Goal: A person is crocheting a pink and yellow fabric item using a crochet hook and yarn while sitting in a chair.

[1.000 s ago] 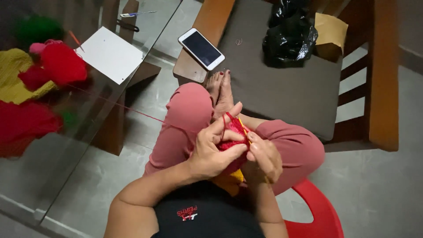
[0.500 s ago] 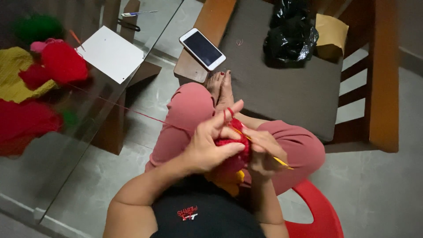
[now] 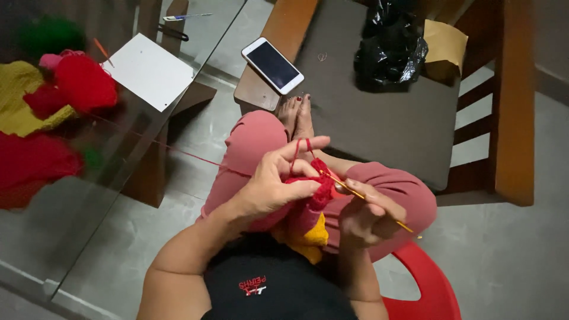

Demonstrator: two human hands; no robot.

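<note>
Pinching the red-and-yellow crochet piece (image 3: 311,210), the left hand (image 3: 278,184) sits beside the right hand (image 3: 364,216), closed around a crochet hook (image 3: 364,198).

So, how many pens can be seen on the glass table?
1: a pen lies at the glass table's far edge, beyond the white paper. Others may be hidden.

Loose pink trousers (image 3: 255,154) are being worn, creased at the knees. A black top (image 3: 267,290) with a small red and white printed mark on the chest is being worn at the near edge. The arms are being left bare, without sleeves, and the feet (image 3: 296,112) unshod, with dark-painted toenails.
</note>
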